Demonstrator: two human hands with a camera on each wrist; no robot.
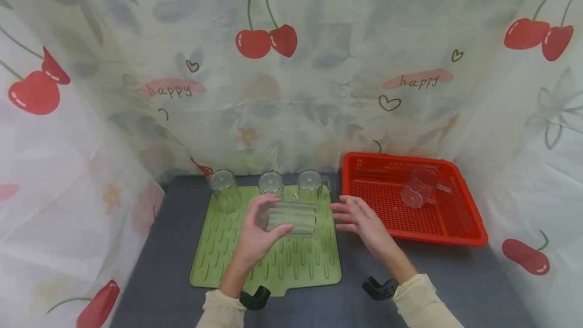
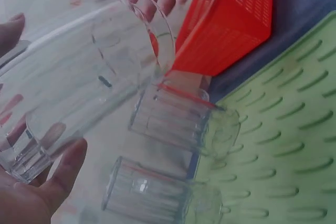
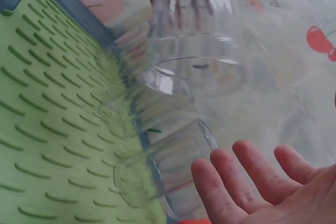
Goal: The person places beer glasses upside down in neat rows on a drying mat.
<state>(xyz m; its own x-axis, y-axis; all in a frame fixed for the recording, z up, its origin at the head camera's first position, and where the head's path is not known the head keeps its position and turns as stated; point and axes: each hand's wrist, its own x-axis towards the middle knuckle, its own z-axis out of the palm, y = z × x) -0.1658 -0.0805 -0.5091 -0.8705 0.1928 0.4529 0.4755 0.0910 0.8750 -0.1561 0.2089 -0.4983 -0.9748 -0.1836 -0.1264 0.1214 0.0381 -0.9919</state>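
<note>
My left hand (image 1: 255,234) grips a clear drinking glass (image 1: 293,220) around one end. The glass lies nearly sideways in the air over a green drying mat (image 1: 273,270), its other end pointing right. In the left wrist view, thumb and fingers wrap the near end of that glass (image 2: 79,77). Fingers spread and nearly straight, my right hand (image 1: 364,219) is just right of the glass, apart from it and holding nothing. Along the mat's back edge stand three clear glasses: a left one (image 1: 225,194), a middle one (image 1: 271,185) and a right one (image 1: 310,186) with a side handle.
A red plastic basket (image 1: 423,238) stands to the right, with clear glassware (image 1: 421,189) with handles lying in it; how many pieces overlap there, I cannot tell. A dark grey tabletop (image 1: 155,272) lies beneath everything. Cherry-printed curtains (image 1: 319,115) enclose the back and sides.
</note>
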